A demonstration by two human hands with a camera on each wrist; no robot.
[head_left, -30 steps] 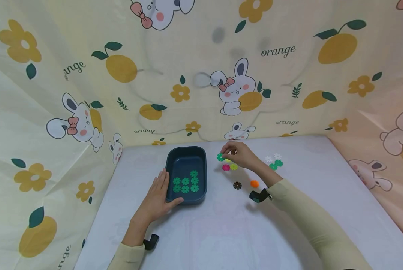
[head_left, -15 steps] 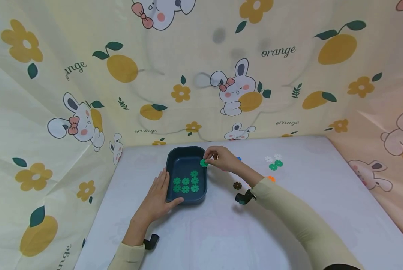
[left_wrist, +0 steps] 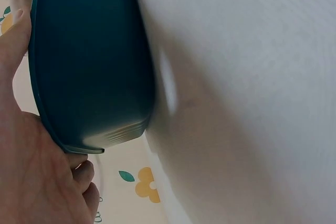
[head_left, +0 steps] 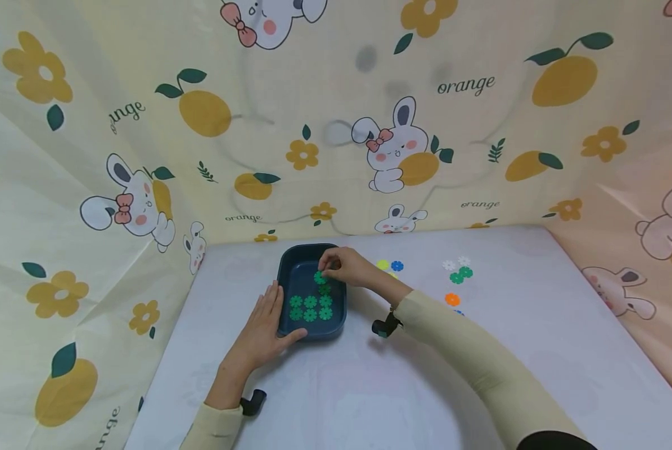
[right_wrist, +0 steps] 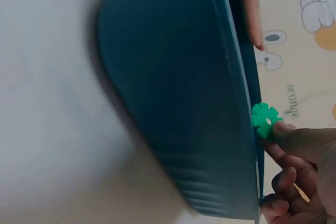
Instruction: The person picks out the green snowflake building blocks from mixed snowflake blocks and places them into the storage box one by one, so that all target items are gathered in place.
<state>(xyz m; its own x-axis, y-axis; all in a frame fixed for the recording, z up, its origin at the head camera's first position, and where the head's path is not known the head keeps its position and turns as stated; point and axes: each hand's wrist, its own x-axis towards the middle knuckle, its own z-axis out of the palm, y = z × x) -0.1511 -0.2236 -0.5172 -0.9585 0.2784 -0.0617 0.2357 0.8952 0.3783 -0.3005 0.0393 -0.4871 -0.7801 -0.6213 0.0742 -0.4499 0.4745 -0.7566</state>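
Note:
In the head view, a dark blue plastic box [head_left: 299, 256] stands on the white table, with several green notched discs [head_left: 310, 301] lying flat in its near half. My left hand [head_left: 257, 330] rests against the box's left side, fingers straight along the wall and thumb laid at the near rim. Between thumb and fingertips, my right hand [head_left: 349, 267] pinches one green interlocking disc [right_wrist: 266, 120] over the box's right half. The right wrist view has this disc at rim height, tilted, with its centre hole visible. In the left wrist view, the box's outer wall [left_wrist: 94, 61] fills much of the frame.
Right of the box lie a yellow disc [head_left: 382, 265] and a blue disc [head_left: 397, 266]. Farther right are white discs [head_left: 449, 265], green discs [head_left: 461, 275] and an orange disc [head_left: 452, 299]. The right forearm covers part of the table. A patterned cloth [head_left: 313, 94] hangs behind.
My right hand has moved left from above the loose discs to over the box, still pinching the green disc. The left hand stays against the box.

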